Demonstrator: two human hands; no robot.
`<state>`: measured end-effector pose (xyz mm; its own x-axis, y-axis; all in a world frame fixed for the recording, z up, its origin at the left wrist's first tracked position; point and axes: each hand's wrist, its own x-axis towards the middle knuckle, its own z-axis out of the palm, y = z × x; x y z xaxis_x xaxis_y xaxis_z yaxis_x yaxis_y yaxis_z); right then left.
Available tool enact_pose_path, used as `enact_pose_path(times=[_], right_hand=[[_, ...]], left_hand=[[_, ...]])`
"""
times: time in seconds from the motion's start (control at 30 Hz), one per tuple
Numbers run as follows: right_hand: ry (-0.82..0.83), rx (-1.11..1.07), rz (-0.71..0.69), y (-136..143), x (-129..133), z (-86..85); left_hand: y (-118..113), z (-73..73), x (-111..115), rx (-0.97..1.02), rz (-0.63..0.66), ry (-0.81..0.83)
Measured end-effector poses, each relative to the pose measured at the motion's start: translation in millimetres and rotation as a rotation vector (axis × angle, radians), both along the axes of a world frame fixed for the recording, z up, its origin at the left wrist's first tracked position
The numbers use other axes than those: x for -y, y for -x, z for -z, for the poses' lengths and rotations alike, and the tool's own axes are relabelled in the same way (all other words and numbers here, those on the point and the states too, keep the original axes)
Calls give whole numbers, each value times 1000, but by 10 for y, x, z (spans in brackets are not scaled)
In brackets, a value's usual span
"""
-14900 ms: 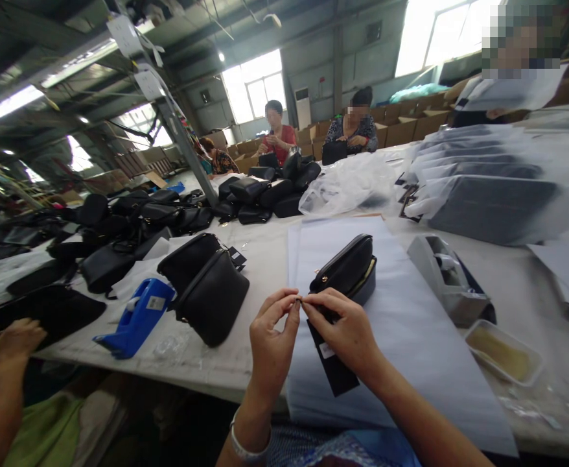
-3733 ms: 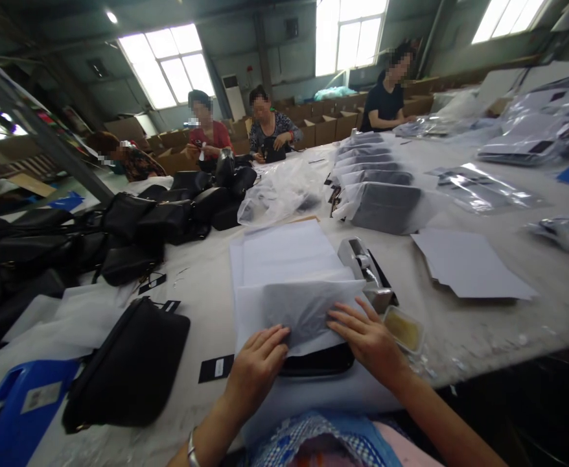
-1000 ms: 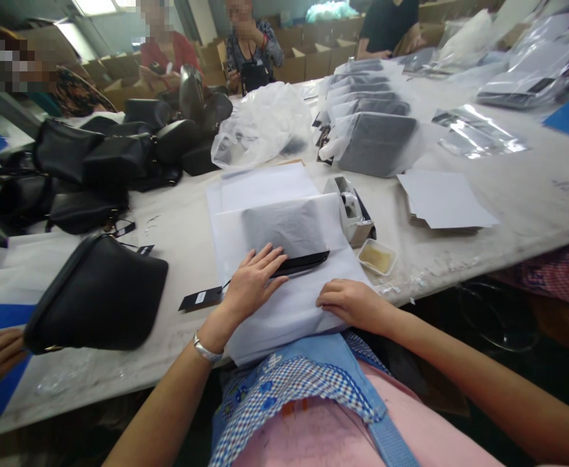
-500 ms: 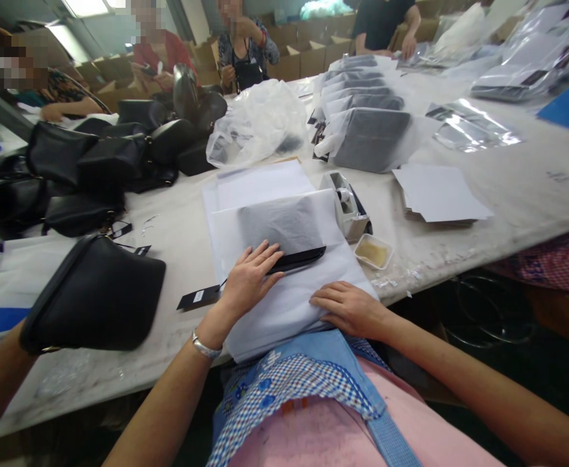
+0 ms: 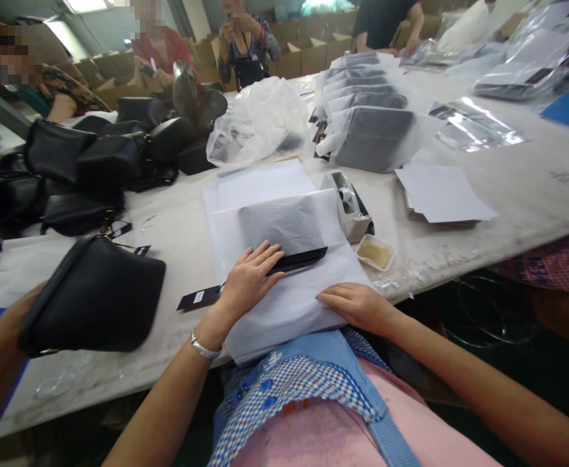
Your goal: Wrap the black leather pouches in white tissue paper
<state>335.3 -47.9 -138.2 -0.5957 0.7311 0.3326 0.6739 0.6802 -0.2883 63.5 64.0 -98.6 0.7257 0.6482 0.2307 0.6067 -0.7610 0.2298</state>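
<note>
In front of me a black wallet-like bag [image 5: 304,259] lies on sheets of white tissue paper [image 5: 284,305], its far part covered by a translucent sheet. My left hand [image 5: 250,279] lies flat across its near left side, fingers stretched. A black tag [image 5: 198,298] sticks out on the table beside that wrist. My right hand [image 5: 355,303] is at the right of the near tissue, fingers together and closed on the paper; the thumb is partly hidden. A white tape dispenser [image 5: 347,204] stands just beyond the paper's right side.
A small dish [image 5: 375,251] sits right of the paper, with a stack of white cards [image 5: 444,194] farther off. Wrapped bags [image 5: 374,139] stand in a row behind. At left, another person's hand [image 5: 10,331] holds a black bag [image 5: 100,295], near piled black bags [image 5: 109,159].
My right hand has shifted slightly to the right along the tissue paper. My left hand stays on the black bag. The neighbour's hand at left has moved up a little behind the bag.
</note>
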Motion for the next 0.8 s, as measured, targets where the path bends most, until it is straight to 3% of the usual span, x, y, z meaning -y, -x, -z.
enact_pose_path(times=[0.3,0.6,0.8], right_hand=[[-90,82,0,222,-100,-111],[-124,-18,79,277,-213,-574],[-172,7,237,280,-626,-771]], left_hand=[[1,-88,-35,26,-5,74],[20,-265,-108,41,-67,138],[7,-423,-155,-31,-71,190]])
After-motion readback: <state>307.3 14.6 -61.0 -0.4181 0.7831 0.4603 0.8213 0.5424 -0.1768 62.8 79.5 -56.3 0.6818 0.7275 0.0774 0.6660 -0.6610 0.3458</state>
